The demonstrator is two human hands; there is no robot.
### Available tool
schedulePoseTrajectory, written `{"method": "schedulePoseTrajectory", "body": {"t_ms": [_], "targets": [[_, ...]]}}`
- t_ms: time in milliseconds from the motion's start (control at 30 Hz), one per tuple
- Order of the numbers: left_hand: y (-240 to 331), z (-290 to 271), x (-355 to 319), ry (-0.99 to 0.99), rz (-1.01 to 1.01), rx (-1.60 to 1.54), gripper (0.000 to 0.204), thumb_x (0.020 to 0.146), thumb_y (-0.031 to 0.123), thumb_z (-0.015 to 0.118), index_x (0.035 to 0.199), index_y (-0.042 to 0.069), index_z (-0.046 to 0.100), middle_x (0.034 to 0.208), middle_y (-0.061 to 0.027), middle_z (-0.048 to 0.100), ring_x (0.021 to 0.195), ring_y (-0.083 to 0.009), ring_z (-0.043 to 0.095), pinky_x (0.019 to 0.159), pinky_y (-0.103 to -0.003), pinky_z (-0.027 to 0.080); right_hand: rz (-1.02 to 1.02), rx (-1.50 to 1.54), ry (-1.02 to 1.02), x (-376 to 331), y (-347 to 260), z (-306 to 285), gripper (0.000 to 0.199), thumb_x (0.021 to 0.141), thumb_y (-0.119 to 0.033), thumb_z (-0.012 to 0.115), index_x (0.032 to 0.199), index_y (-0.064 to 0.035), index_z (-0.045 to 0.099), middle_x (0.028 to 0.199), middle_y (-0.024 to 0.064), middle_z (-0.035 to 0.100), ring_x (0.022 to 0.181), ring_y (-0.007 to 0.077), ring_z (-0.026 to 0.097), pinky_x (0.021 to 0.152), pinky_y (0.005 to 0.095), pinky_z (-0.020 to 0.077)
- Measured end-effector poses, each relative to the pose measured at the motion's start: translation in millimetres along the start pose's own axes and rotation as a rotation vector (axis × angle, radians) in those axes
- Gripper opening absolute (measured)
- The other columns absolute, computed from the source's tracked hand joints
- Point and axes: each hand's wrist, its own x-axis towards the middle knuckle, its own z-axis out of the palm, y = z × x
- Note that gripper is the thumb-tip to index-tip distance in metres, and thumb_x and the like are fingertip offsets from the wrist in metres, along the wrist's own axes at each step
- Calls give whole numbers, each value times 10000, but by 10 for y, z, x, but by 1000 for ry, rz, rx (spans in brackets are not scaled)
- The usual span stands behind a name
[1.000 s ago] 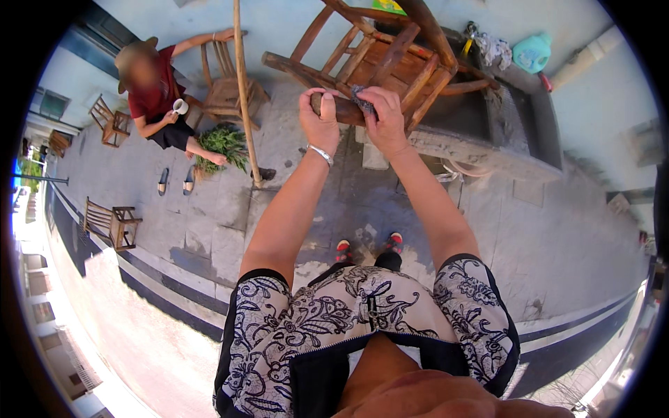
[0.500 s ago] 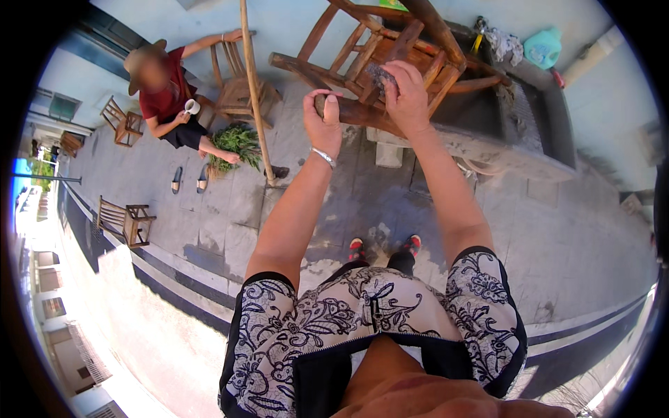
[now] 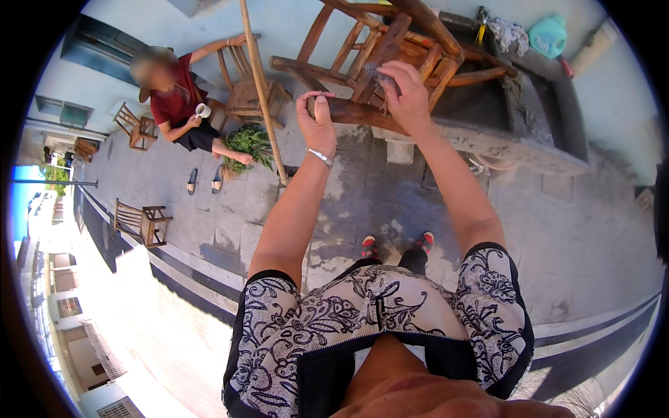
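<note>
A brown wooden chair (image 3: pixel 362 113) lies tipped over, resting on a grey concrete wash trough (image 3: pixel 481 145). Around the end of one of its thick legs wraps my left hand (image 3: pixel 318 127), thumb on top. My right hand (image 3: pixel 408 101) pinches a grey, wiry scrubber that looks like steel wool (image 3: pixel 378 75), close to where that leg meets the other bars. Whether the scrubber touches the wood is hard to make out. The fingers partly hide it.
At left a person in a red top (image 3: pixel 169 87) sits holding a white cup (image 3: pixel 203 111). Green plants (image 3: pixel 249 145) lie near a leaning wooden pole (image 3: pixel 263 90). Small chairs (image 3: pixel 143 221) and slippers (image 3: pixel 191 181) stand on the paving. A turquoise jug (image 3: pixel 548 36) sits behind the trough.
The view has shifted slightly, so the background sits farther right. My left hand keeps its hold on the chair leg; my right hand with the scrubber has barely moved.
</note>
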Motion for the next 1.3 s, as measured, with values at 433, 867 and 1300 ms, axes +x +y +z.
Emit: {"method": "schedulePoseTrajectory", "body": {"t_ms": [433,867,1300], "targets": [[31,-83,8,-7,-22,6,174,944,221,486,987,54,507,945,-97,663,926,-162,554,930,-328,389,57,127,-40,-227,-12,72,338,649,129,644,925,-65,626,1033,65,608,997,290,561,843,350,477],[20,-77,8,-12,-36,45,185,948,227,491,1005,52,506,950,-91,663,915,-141,551,891,-298,408,-30,-125,4,92,-53,41,327,681,60,661,971,-87,629,1027,55,607,958,300,553,809,371,488],[-160,-78,32,-25,-206,-181,250,987,286,466,1034,45,518,991,-90,653,918,-138,553,855,-295,437,273,147,-245,45,-501,479,207,781,-101,654,983,-59,645,1042,99,587,924,312,596,791,390,506]]}}
